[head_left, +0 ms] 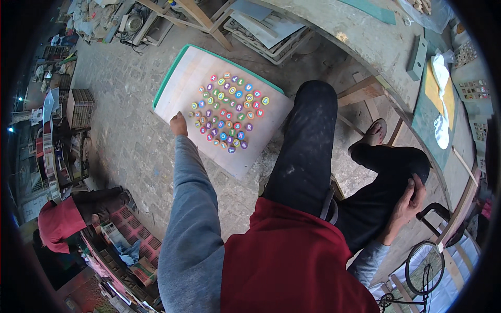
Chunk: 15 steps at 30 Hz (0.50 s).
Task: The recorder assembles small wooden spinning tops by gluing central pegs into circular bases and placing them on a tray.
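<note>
A pale board with a green rim [167, 83] lies ahead of me, tilted in view. On it sit several small round discs [229, 116] in red, blue, green, purple and yellow, each marked with a light letter, laid in uneven rows. My left hand [178, 125] is closed at the board's left edge, thumb on top, its other fingers mostly hidden. The discs lie to the right of that hand, apart from it. My right hand [407, 208] rests by my bent right knee, fingers loosely curled and apart, with nothing visible in them.
A curved workbench [360, 36] runs along the right, bearing a metal block [417, 58] and a white cloth [441, 99]. A crate [266, 39] stands beyond the board. At left, a person in a red top [60, 224] bends near a pink crate [130, 227]. A bicycle wheel [408, 268] is lower right.
</note>
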{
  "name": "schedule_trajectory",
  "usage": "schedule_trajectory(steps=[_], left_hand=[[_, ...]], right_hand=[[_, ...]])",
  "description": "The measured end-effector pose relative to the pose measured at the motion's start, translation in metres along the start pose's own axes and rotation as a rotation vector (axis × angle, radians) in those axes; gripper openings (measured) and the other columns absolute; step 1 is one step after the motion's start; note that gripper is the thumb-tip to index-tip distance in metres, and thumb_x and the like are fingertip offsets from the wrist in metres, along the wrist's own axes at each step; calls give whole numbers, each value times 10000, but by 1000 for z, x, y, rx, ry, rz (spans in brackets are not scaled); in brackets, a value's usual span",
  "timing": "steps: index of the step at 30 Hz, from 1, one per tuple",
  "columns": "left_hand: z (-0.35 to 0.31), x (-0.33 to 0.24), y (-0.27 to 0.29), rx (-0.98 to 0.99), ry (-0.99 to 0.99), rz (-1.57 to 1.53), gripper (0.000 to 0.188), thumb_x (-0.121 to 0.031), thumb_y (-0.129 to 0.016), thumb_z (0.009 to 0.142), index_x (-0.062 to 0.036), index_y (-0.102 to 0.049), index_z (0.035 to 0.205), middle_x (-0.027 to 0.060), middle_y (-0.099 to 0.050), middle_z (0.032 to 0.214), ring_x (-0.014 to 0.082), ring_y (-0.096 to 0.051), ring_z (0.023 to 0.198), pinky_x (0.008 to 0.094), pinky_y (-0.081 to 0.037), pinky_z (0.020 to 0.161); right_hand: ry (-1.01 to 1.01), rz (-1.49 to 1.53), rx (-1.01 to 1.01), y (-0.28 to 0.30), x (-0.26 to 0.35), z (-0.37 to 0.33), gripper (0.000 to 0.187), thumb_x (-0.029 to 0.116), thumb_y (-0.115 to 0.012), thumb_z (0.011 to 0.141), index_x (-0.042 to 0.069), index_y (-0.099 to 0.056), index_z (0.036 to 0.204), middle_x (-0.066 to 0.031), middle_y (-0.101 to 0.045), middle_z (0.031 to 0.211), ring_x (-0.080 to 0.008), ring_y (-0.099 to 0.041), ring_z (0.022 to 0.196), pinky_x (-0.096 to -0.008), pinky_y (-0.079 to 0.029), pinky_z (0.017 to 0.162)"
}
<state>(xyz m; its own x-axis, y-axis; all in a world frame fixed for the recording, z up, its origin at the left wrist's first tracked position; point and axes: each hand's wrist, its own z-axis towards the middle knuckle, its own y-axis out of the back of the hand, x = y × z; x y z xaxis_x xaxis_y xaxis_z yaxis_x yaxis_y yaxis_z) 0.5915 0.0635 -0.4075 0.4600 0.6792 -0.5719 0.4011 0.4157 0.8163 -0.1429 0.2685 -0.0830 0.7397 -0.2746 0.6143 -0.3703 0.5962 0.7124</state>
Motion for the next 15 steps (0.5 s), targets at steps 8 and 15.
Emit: schedule_trajectory(steps=[8,15], left_hand=[[-49,-116,93,-39,-264,-549,328,-233,-537,963,40,-711,1021,97,-703,837,161,-648,714,291,-523,641],[-176,-325,140,65,-756,-670,214,-164,-568,989,-6,-713,992,-7,-589,779,69,-518,688,230,-420,612]], right_hand=[[-45,109,-4,-1,-2,1,201,162,-571,993,0,-685,1026,-99,-650,939,-204,-587,881,-313,-451,846],[107,70,-29,5,-7,6,139,126,-606,937,7,-672,913,-127,-607,817,-291,-549,796,-389,-416,748]])
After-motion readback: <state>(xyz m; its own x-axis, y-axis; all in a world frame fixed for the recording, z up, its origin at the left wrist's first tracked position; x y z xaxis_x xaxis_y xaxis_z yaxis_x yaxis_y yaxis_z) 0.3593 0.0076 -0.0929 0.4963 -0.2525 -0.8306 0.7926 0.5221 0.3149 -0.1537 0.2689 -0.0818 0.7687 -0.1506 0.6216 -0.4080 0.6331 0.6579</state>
